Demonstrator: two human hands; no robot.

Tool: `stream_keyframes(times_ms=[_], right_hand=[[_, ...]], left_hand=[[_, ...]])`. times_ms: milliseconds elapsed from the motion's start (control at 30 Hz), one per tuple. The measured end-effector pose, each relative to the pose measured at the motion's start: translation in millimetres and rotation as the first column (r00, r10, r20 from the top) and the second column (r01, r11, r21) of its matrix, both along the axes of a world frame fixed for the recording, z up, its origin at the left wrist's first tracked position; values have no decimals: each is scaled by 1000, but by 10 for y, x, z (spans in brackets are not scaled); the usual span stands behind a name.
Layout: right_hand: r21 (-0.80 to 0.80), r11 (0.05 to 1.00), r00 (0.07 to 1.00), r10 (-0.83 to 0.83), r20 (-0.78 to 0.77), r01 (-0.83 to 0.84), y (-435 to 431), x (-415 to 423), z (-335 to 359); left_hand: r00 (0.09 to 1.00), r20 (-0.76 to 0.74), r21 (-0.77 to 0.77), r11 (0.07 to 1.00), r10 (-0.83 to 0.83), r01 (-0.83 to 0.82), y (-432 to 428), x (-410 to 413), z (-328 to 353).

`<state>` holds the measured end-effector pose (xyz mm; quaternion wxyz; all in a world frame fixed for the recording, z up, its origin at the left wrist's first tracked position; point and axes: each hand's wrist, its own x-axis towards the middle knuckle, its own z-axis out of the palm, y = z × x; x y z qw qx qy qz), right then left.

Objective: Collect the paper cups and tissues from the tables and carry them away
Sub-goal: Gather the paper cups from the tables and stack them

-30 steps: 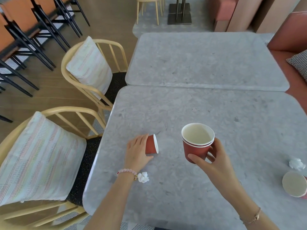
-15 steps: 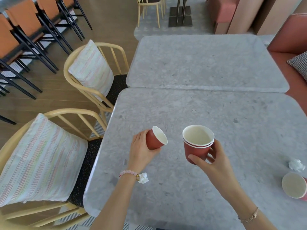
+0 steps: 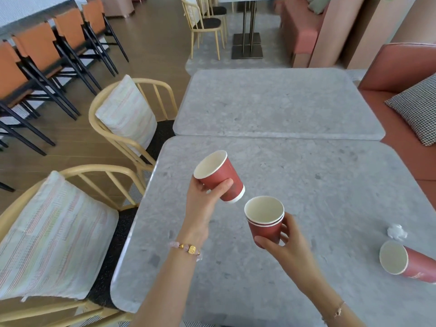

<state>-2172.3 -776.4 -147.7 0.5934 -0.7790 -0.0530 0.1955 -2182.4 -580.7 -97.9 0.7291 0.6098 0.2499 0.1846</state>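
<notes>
Since half a second before, the left hand [image 3: 203, 199] had lifted its red paper cup [image 3: 220, 177] clear of the near grey table [image 3: 318, 175] and tipped it. The mouth now faced ten o'clock and the white base pointed toward four o'clock, just beside the rim of the nested cup stack [image 3: 265, 226]. Thumb and fingers were curled round that cup's wall. The right hand [image 3: 286, 246] gripped the upright stack low on its side, thumb in front and fingers wrapped behind. At four o'clock on the same table another fallen paper cup [image 3: 408, 264] lay on its side, mouth toward nine o'clock. A crumpled tissue [image 3: 396, 232] sat just beyond it at twelve o'clock.
</notes>
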Motion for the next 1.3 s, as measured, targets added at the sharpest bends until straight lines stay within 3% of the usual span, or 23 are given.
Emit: stream_keyframes(times_ms=[200,467,733,967,1033,1100,1200,1300], right_hand=[[-23,999,997,47,59,-46,67,-80,60],[35,998,993,46,112,-51,29,-58,182],[69,997,991,6,135,-15,-13,-47,225],[93,996,989,-29,143,16,-95,20,271],[88,996,986,-42,162,28,-120,55,289],[86,995,983,-55,177,40,-144,86,308],[95,994,979,-74,189,57,-186,125,336],[117,992,977,-77,197,55,-220,140,380]], left_hand=[[994,50,30,995,-93,92,-206,-33,252],[962,-117,215,939,-248,268,-419,-182,181],[906,-192,239,878,-377,415,-538,-284,110],[915,-163,304,864,-369,402,-453,-323,136],[940,-143,384,858,-310,341,-423,-318,141],[969,-133,570,784,-207,246,-389,-321,138],[987,-134,875,457,-86,159,-357,-333,125],[992,-124,976,176,-25,126,-366,-344,134]])
